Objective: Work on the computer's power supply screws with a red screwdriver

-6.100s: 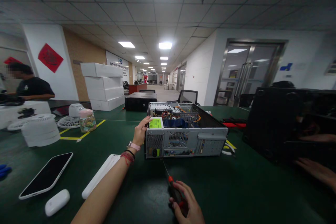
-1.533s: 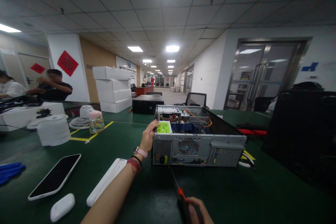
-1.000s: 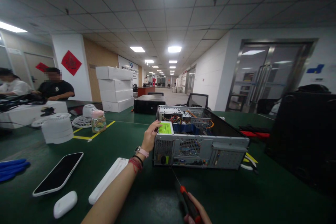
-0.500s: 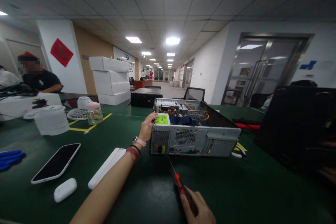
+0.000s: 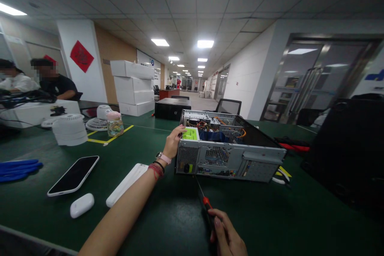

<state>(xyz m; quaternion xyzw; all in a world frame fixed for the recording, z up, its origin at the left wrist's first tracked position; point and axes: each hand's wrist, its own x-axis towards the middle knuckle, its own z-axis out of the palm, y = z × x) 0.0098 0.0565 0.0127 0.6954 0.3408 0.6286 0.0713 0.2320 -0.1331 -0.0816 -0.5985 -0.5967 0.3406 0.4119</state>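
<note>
Computer case (image 5: 229, 157): open-topped box, grey perforated metal, right of frame centre; smooth green table (image 5: 285, 216) spreads below its near edge | hands well apart | left hand (image 5: 174, 140): fingers over upper left corner, grip unclear | right hand (image 5: 227, 230), lower centre: closed round screwdriver (image 5: 206, 201), red-and-black handle, slim shaft slanting toward case's bottom edge

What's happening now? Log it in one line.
left hand: touching near-left corner of open computer | right hand: gripping screwdriver | screwdriver tip: by computer's lower edge, contact unclear
</note>
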